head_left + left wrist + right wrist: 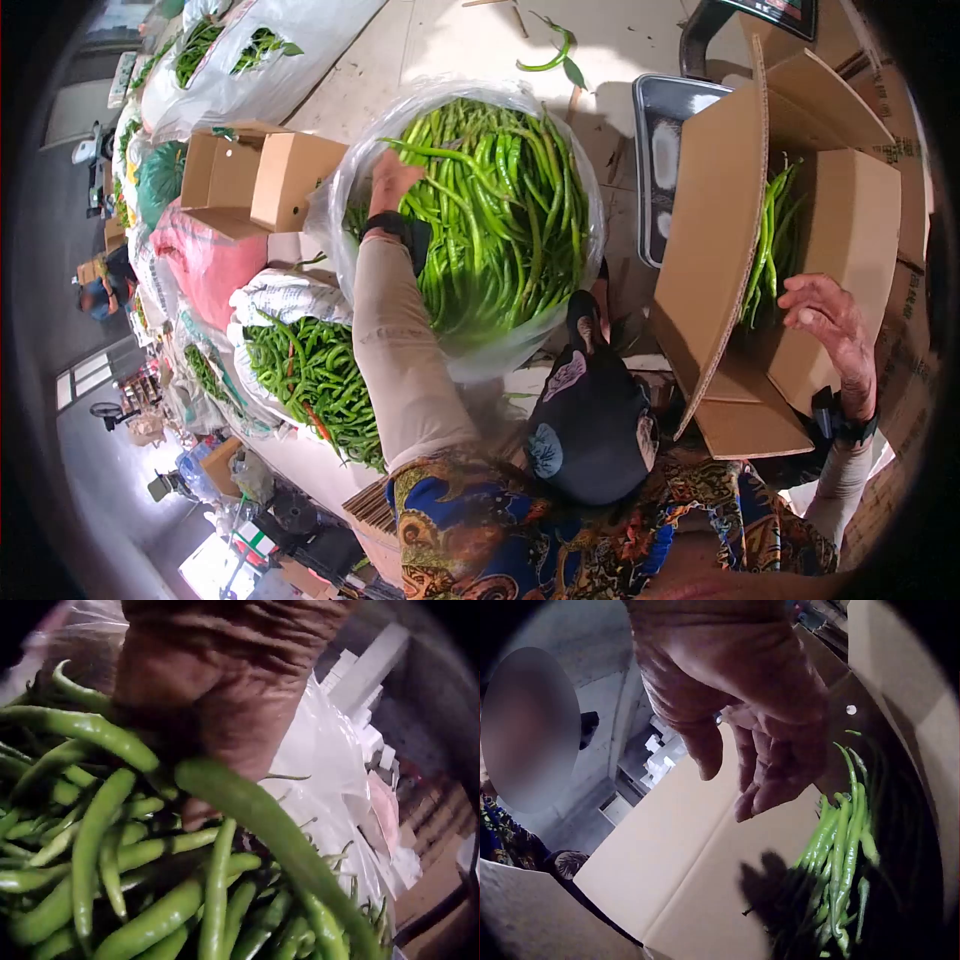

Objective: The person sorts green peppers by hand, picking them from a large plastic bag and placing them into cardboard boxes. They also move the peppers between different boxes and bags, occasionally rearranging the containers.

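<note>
My left hand [396, 182] reaches down at the left side of a large plastic-lined heap of long green chili peppers [500, 230]. In the left wrist view the thumb side of that hand [225, 712] dips in among the peppers, and one long pepper [262, 817] crosses in front of it; most of the fingers are hidden, so I cannot tell if they grip any. My right hand [832, 325] hovers empty at the open cardboard box [705, 250], fingers loosely bent and thumb apart. Below it, a small bunch of green chili peppers [840, 862] lies inside the box.
Left of the heap stand a small open carton [295, 180] and a white sack of green chilies [310, 375]. A pink sack [210, 260] lies behind them. A grey scale tray [655, 160] sits beside the big box. Loose peppers [545, 62] lie on the floor.
</note>
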Motion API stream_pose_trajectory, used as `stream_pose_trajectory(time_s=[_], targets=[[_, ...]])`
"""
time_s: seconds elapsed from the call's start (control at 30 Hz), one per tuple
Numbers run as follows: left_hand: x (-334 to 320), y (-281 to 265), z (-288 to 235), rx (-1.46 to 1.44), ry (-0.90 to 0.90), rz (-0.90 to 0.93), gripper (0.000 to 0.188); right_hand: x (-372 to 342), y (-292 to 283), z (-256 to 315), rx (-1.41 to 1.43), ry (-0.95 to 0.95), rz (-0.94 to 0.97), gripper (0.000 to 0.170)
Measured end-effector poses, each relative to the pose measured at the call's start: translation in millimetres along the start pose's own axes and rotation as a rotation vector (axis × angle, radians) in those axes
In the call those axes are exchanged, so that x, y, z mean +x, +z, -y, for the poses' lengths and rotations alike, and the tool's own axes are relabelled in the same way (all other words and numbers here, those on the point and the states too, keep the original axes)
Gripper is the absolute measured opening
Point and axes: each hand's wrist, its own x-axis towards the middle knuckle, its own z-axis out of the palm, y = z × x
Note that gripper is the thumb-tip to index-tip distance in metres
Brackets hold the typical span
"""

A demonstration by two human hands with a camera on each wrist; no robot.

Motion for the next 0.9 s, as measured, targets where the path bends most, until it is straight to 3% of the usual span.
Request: stream_pose_trajectory(time_s=[0.07,0.17,0.2,0.3,0.33,0.47,0.53,0.6,0.67,0.77,0.8,0.83,0.9], targets=[[4.2,-4.6,0.3,-0.048,-0.021,0.046,0.063,0.7,1.6,-0.5,0.041,-0.019,0.01,0.037],[-36.4,-52.8,-68.6,0.21,-0.13,0.104,0.057,-1.0,4.1,1.8,0.015,0.002,-0.017,0.036],[-44.8,-58.4,-76.5,0.209,-0.074,0.074,0.055,-0.5,3.3,1.9,0.019,0.0,-0.021,0.036],[-39.3,-57.0,-69.5,0.161,-0.033,0.075,0.052,0.4,0.8,0.9,0.039,-0.003,-0.001,0.036],[-13.2,-36.3,-28.4,0.039,0.034,0.143,0.053,0.0,0.4,-0.1,0.026,-0.018,0.005,0.036],[-53.9,-38.1,-47.9,0.059,-0.044,0.213,0.05,-5.2,-2.6,-4.7,-0.004,-0.071,0.049,0.036],[-88.1,-52.9,-72.8,0.147,-0.17,-0.07,0.045,-11.8,0.4,1.5,-0.029,-0.094,0.027,0.035],[-99.7,-59.1,-57.7,0.132,-0.034,-0.246,0.039,-12.1,-0.1,-5.4,-0.079,-0.108,0.018,0.034],[-129.3,-99.2,-89.3,0.185,-0.158,-0.207,0.039,-13.4,-0.4,-7.0,-0.1,-0.129,0.021,0.033],[-151.2,-101.2,-59.9,0.189,-0.028,-0.241,0.042,-18.7,-0.3,-11.8,-0.14,-0.207,0.036,0.031],[-152.5,-98.6,-36.8,0.244,-0.034,-0.137,0.047,-21.1,0.8,-11.3,-0.162,-0.237,0.056,0.03],[-160.6,-104.7,-36.4,0.245,-0.031,-0.147,0.047,-21.3,-0.5,-10.5,-0.188,-0.271,0.067,0.029],[-173.0,-115.3,-42.2,-0.001,-0.038,-0.194,0.052,-23.8,-1.6,-14.9,-0.19,-0.261,0.071,0.028]])
